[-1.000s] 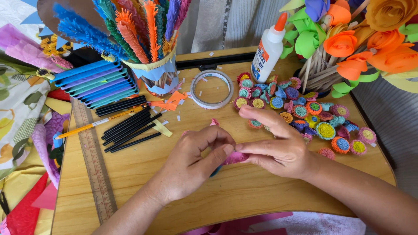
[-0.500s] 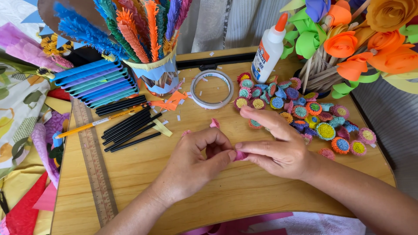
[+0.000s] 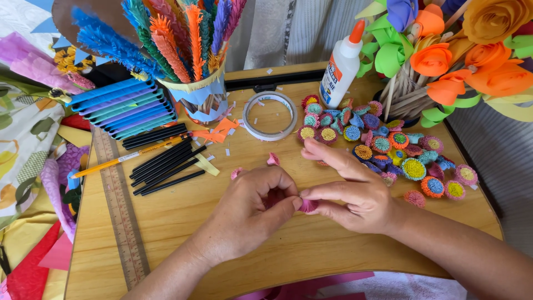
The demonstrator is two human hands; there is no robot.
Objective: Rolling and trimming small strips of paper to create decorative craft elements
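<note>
Pink rolled paper piece [image 3: 308, 206] sits pinched between left hand [image 3: 252, 211] and right hand [image 3: 350, 191] fingertips above the wooden bench [image 3: 183, 222], near finished paper flowers [image 3: 383, 147].

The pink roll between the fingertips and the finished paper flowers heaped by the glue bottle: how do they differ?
The pink roll is one colour and pinched between the left hand and right hand. The finished paper flowers show two colours each, a centre ringed by a fringe, and lie loose on the wooden table. The finished ones look wider. Both are small round paper coils.
</note>
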